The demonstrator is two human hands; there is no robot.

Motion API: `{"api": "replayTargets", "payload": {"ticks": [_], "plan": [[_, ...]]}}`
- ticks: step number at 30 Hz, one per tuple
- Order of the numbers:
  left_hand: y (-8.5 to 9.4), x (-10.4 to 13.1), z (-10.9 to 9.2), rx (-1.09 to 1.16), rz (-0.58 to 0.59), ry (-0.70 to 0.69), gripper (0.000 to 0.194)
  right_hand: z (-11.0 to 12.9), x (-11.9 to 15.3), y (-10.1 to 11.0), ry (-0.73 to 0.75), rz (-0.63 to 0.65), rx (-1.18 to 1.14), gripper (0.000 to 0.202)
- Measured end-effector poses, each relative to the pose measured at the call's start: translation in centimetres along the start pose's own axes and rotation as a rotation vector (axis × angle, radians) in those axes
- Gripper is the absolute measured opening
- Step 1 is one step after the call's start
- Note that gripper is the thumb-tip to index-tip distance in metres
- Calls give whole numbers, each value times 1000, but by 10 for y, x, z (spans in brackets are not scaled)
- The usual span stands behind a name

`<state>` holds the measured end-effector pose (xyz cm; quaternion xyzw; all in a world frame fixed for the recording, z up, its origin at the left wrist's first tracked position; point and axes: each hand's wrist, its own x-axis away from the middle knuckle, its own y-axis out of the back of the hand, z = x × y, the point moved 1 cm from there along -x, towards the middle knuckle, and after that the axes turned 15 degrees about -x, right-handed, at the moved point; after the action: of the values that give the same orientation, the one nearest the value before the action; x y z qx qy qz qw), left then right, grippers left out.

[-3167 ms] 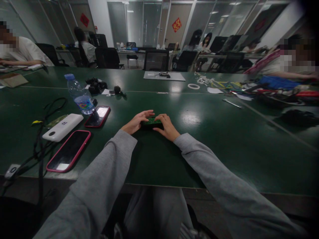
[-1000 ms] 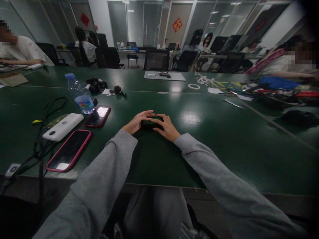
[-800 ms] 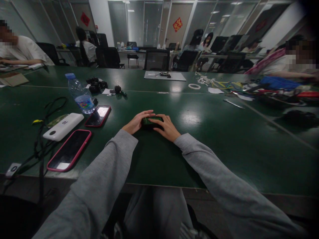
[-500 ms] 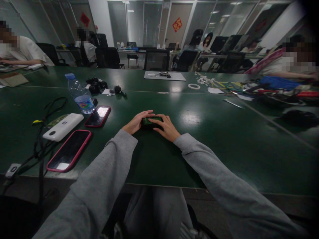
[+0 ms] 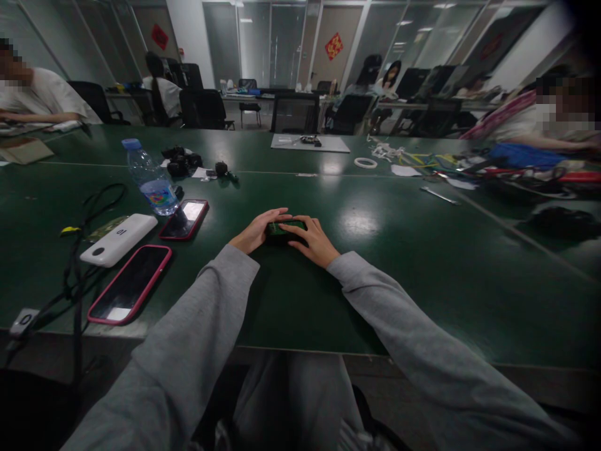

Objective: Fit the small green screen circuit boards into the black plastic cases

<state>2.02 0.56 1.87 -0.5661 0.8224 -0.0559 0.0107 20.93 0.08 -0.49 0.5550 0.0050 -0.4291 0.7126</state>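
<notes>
A small dark box-shaped thing with a shiny greenish top (image 5: 278, 229) rests at the table's middle, between my two hands; its exact kind cannot be made out. My left hand (image 5: 260, 231) holds its left and far side, fingers reaching along the back edge. From the right, my right hand (image 5: 315, 240) grips it, with the fingers at the far right edge and over the top, the thumb near the front. Parts of the thing are hidden under the fingers.
On the green table (image 5: 399, 294) to my left are a red-cased phone (image 5: 129, 285), another phone (image 5: 185, 219), a white power bank (image 5: 119, 240), black cables and a water bottle (image 5: 153, 181). Tape (image 5: 365, 163), a pen-like stick (image 5: 439, 195) and tangled cables lie right. People sit on both sides.
</notes>
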Motion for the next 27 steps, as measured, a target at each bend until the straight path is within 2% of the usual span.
{"api": "replayTargets", "payload": {"ticks": [14, 21, 27], "plan": [[-2, 2, -3, -33, -14, -6, 33, 3, 1, 2, -10, -29, -5, 56], [0, -1, 1, -16, -7, -11, 33, -2, 1, 1, -11, -48, -48, 45], [0, -2, 1, -15, -18, -5, 35, -2, 0, 2, 11, -47, -42, 44]]}}
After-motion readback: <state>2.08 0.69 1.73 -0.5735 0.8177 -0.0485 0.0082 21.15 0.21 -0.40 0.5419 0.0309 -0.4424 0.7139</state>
